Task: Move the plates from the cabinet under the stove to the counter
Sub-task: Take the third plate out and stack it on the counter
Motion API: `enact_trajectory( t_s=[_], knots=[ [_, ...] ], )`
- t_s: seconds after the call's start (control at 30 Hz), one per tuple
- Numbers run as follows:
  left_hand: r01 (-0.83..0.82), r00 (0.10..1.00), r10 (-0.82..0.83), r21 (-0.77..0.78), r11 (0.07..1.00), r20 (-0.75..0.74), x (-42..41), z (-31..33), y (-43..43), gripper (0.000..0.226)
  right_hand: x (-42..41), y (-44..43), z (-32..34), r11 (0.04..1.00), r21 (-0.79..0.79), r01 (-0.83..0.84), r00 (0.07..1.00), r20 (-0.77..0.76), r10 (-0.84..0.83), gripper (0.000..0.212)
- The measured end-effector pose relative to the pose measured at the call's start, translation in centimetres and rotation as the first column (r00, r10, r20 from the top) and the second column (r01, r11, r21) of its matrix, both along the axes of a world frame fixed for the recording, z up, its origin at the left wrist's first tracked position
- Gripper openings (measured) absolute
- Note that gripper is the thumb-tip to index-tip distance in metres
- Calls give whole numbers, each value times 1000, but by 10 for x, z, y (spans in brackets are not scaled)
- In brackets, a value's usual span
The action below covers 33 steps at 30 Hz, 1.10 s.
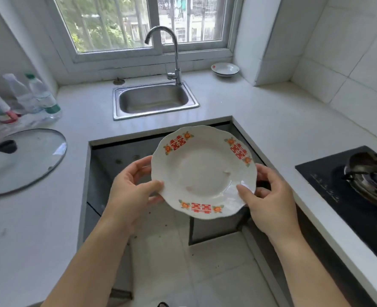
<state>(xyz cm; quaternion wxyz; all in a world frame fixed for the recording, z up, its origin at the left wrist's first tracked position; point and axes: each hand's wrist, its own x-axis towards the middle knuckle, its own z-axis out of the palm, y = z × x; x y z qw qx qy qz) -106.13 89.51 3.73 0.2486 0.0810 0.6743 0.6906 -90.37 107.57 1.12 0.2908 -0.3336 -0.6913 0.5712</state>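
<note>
Holding one plate level in the air, over the floor between the counter runs, I grip its scalloped rim from both sides. My left hand pinches the left edge, thumb on top and fingers beneath. My right hand does the same at the lower right edge. The hands are apart, with the plate spanning between them.

Judged step: the carry, with the plate out of the cabinet and not yet set down. The next move calls for a level carry to a bare stretch of counter, perhaps near the small stacked dishes by the window. The plate should then be lowered flat before either thumb lets go.

Readable marks: three red double-happiness characters (囍) on the rim, each flanked by orange flowers.

Outward lie the steel sink and its tap, a glass lid on the left counter, and the black stove at right. The plastic bottles carry labels too blurred to read.
</note>
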Motion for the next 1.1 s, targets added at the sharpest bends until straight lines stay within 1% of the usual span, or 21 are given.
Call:
enact_trajectory(
  t_s=[0.17,0.4,0.5,0.63,0.77,0.93,1.1],
  knots=[
    [-74,997,74,1,997,4,-51,-12,-27,49,-63,-16,-7,996,11,-89,996,24,88,49],
    [-153,985,158,-64,986,65,-100,-38,-34,48,-130,-10,-24,986,26,-164,976,147,158,48],
    [-153,983,162,-98,983,87,-124,-42,-21,47,-158,5,-30,985,23,-170,971,177,163,46],
    [-162,983,172,-148,976,59,-163,-41,6,47,-200,33,-36,984,9,-179,966,193,174,47],
    [-129,989,139,-172,977,48,-201,-36,36,46,-239,64,-37,983,0,-185,965,189,182,48],
    [-106,994,111,-217,970,11,-237,-34,75,47,-271,98,-38,991,-3,-131,971,203,129,47],
    [-44,998,55,-222,974,44,-272,-38,108,48,-297,126,-42,997,-23,-68,974,214,71,44]
  ],
)
